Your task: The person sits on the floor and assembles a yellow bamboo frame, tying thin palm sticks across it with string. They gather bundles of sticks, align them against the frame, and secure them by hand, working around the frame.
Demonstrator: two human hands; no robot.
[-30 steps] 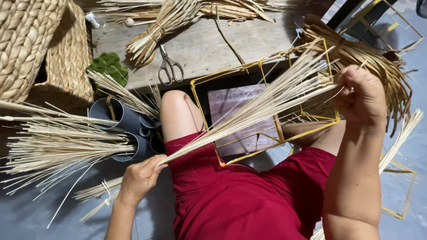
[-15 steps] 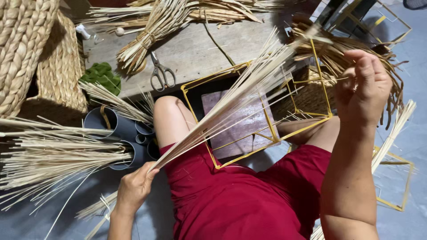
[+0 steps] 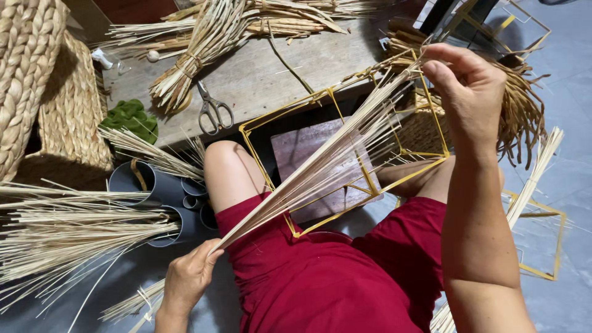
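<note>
left hand point(image 3: 185, 280) pinches reeds point(image 3: 320, 163) at base | right hand point(image 3: 472, 92) closed on fanned tips | risk: loose grip, reeds slip, scatter

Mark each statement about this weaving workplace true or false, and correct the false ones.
1. The left hand pinches one end of the bundle of pale reed strips. True.
2. The right hand rests flat on the floor. False: it is raised, gripping the bundle's far end.
3. The scissors lie on the wooden board. True.
4. The wire frame is blue. False: it is yellow.
5. A green cloth lies left of the scissors. True.
</note>
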